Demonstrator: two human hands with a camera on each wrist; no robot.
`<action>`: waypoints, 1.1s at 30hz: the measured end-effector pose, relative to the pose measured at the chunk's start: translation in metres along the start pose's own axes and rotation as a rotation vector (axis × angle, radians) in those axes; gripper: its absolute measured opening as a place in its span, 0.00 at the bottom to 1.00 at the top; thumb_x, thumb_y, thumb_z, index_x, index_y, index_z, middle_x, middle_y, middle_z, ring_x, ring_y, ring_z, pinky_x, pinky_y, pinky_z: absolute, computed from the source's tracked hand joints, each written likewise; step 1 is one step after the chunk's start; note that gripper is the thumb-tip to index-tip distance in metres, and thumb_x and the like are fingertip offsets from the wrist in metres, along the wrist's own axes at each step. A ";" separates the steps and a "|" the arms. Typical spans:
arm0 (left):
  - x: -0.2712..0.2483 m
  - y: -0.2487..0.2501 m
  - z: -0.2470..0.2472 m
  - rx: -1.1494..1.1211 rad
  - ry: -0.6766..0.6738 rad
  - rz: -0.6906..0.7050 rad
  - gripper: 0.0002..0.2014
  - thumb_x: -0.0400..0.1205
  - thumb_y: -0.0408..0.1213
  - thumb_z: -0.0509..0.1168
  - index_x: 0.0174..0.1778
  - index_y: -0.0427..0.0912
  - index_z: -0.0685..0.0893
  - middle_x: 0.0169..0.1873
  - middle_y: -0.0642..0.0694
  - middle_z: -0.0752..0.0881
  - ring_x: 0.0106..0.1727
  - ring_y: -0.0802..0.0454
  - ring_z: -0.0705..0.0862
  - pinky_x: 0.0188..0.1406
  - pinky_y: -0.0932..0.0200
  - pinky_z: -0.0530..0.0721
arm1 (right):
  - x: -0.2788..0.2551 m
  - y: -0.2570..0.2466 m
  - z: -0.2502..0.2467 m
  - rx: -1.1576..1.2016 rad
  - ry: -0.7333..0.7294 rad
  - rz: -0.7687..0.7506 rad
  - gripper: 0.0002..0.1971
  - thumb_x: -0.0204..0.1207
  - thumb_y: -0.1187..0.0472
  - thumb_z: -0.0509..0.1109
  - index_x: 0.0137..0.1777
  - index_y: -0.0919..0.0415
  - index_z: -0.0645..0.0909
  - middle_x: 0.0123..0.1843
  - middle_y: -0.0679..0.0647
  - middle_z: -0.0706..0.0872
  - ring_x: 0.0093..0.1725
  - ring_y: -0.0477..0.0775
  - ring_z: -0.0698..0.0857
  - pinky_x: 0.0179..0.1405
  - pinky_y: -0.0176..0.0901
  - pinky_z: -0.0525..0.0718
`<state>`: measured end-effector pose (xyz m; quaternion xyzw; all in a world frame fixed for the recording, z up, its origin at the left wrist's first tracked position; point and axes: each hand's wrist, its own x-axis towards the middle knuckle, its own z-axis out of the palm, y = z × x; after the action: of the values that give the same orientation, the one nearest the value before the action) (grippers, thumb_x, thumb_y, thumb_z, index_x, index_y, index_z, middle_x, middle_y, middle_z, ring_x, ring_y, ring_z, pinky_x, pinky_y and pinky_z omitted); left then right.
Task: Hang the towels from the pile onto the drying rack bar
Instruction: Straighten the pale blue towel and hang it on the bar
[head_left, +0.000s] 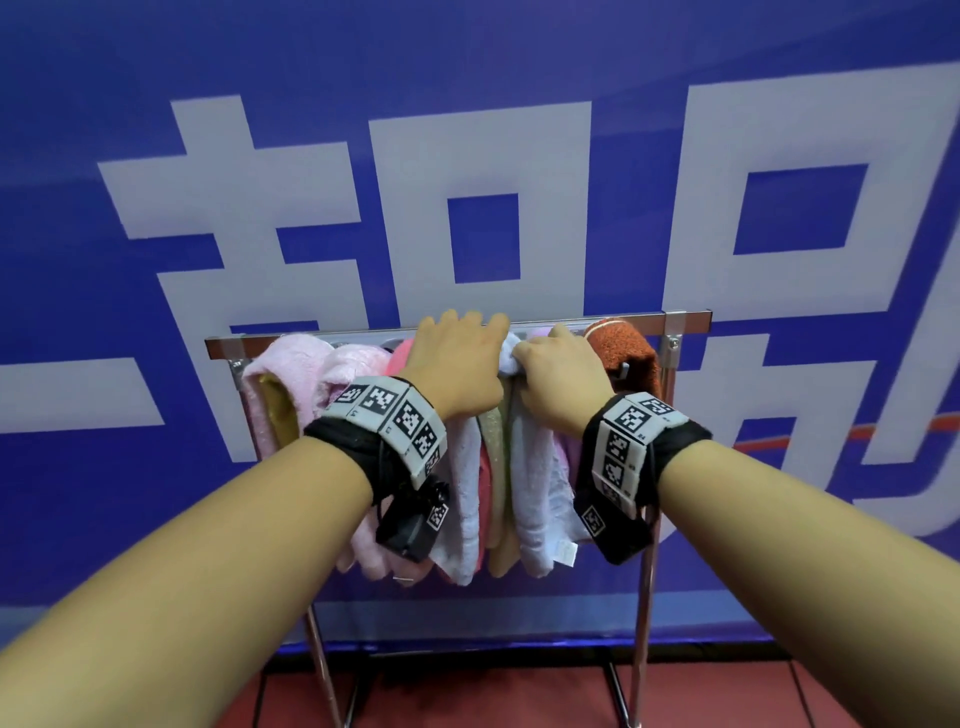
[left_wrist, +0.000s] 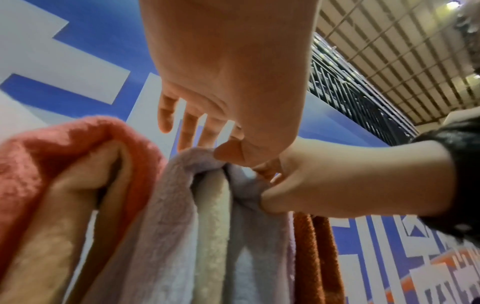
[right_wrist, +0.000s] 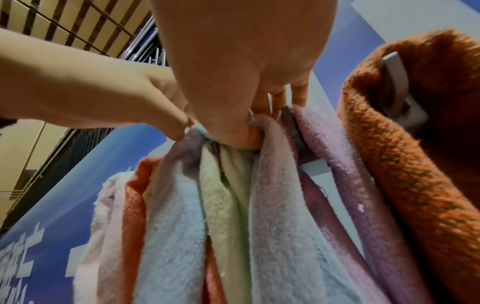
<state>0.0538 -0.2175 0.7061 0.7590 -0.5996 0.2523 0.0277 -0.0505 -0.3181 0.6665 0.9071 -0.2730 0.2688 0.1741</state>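
Observation:
A metal drying rack bar (head_left: 634, 318) carries several hung towels side by side: pink at the left, then coral, pale blue, beige-green and lavender, with a rust-orange towel (head_left: 623, 348) at the right end. My right hand (head_left: 556, 364) grips the top fold of the pale blue towel (head_left: 535, 467) at the bar, thumb and curled fingers pinching the cloth (right_wrist: 249, 127). My left hand (head_left: 457, 358) lies beside it over the towels, fingers straight and reaching past the bar. Its thumb tip touches the same fold (left_wrist: 226, 152). The bar under both hands is hidden.
A blue banner (head_left: 311, 62) with large white characters hangs close behind the rack. Chrome uprights (head_left: 647, 597) run down to a red floor (head_left: 701, 696). The coral towel (left_wrist: 78, 144) bulges left of my left hand. A slatted ceiling (left_wrist: 389, 51) shows above.

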 end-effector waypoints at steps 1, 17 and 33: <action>-0.001 0.003 -0.001 -0.052 -0.004 0.034 0.19 0.74 0.37 0.62 0.62 0.45 0.74 0.52 0.43 0.79 0.55 0.39 0.77 0.49 0.48 0.74 | -0.002 0.000 -0.002 0.024 0.000 0.000 0.12 0.72 0.61 0.64 0.53 0.63 0.82 0.51 0.62 0.86 0.52 0.67 0.80 0.44 0.49 0.63; -0.004 0.016 0.019 0.018 -0.083 0.038 0.18 0.80 0.42 0.63 0.67 0.54 0.82 0.67 0.44 0.70 0.64 0.39 0.72 0.49 0.49 0.77 | -0.060 0.012 0.001 0.184 -0.164 0.030 0.14 0.75 0.62 0.60 0.57 0.54 0.81 0.50 0.59 0.86 0.50 0.66 0.85 0.37 0.50 0.78; 0.002 0.007 0.039 -0.016 0.000 0.015 0.26 0.74 0.37 0.64 0.71 0.46 0.75 0.73 0.45 0.72 0.62 0.35 0.74 0.63 0.43 0.77 | -0.058 0.004 0.023 0.584 -0.348 0.203 0.18 0.72 0.67 0.58 0.62 0.55 0.68 0.55 0.66 0.85 0.54 0.69 0.84 0.53 0.60 0.83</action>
<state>0.0610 -0.2347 0.6712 0.7541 -0.6074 0.2477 0.0320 -0.0843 -0.3086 0.6154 0.9191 -0.2988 0.1929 -0.1693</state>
